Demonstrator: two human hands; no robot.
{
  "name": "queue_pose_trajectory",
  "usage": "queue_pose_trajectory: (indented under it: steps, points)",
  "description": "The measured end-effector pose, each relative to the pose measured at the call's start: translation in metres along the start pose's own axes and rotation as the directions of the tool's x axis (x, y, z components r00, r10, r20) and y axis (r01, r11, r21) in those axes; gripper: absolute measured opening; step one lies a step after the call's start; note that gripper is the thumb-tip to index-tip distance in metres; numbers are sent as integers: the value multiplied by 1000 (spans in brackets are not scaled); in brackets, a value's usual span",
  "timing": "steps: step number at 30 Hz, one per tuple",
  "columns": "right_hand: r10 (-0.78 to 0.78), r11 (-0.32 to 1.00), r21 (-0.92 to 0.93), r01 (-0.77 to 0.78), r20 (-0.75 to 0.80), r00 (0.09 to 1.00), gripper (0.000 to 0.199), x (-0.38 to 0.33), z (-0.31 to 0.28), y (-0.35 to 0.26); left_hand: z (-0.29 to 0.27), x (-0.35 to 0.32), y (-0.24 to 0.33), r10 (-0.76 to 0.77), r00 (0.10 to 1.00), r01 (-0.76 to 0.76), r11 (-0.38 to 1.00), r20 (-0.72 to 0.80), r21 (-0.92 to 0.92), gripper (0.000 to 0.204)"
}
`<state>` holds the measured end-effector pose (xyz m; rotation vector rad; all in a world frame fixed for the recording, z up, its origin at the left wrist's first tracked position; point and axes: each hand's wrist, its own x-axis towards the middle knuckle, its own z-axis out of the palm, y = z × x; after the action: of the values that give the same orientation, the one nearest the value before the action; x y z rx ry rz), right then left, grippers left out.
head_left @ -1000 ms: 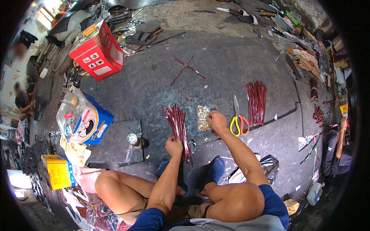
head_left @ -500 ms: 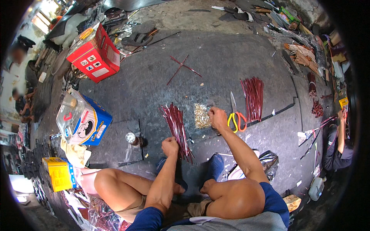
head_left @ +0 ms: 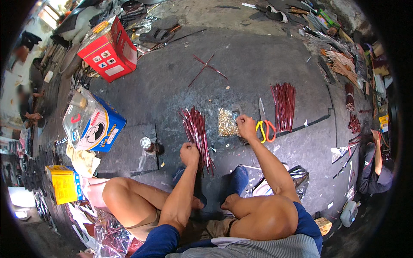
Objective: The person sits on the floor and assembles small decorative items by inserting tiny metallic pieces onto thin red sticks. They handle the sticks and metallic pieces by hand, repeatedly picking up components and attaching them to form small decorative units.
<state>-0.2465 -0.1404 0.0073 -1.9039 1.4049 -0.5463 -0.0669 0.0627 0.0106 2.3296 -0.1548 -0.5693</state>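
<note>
My left hand (head_left: 189, 154) is closed at the left edge of a loose bundle of shiny dark-red strips (head_left: 195, 129). What its fingers hold, if anything, is hidden. Fingertips pinched, my right hand (head_left: 246, 127) rests at the right edge of a heap of small gold-coloured pieces (head_left: 227, 122); anything in that pinch is too small to make out. Scissors (head_left: 265, 124) with yellow and orange handles lie just right of this hand. Beyond them is a second bundle of dark-red strips (head_left: 283, 106). Farther off, a few strips form a cross (head_left: 206, 65).
At the left stand a red box (head_left: 107, 60), a blue-and-white tin (head_left: 97, 122), a yellow box (head_left: 63, 185) and a small jar (head_left: 146, 144). More tied strips (head_left: 349, 96) lie at the right, near another person's arm (head_left: 377, 150). Scraps line the far edge.
The view has tipped slightly, so things sit higher in it. Both my hands stay by the same bundle and heap. The other person's arm at the right has dropped a little.
</note>
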Motion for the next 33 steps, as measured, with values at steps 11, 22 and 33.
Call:
queue_pose_trajectory:
  steps: [11, 22, 33]
  points:
    - [266, 820, 372, -436, 426, 864, 14, -5, 6, -4, -2, -5, 10, 109, 991, -109, 994, -79, 14, 17]
    - [-38, 834, 460, -304, 598, 800, 25, -39, -104, -177, -78, -55, 127, 349, 917, -77, 631, 193, -772, 11]
    - [-268, 904, 427, 29, 510, 817, 20, -112, -213, -338, -212, -175, 179, 482, 733, 219, 502, 481, -837, 14]
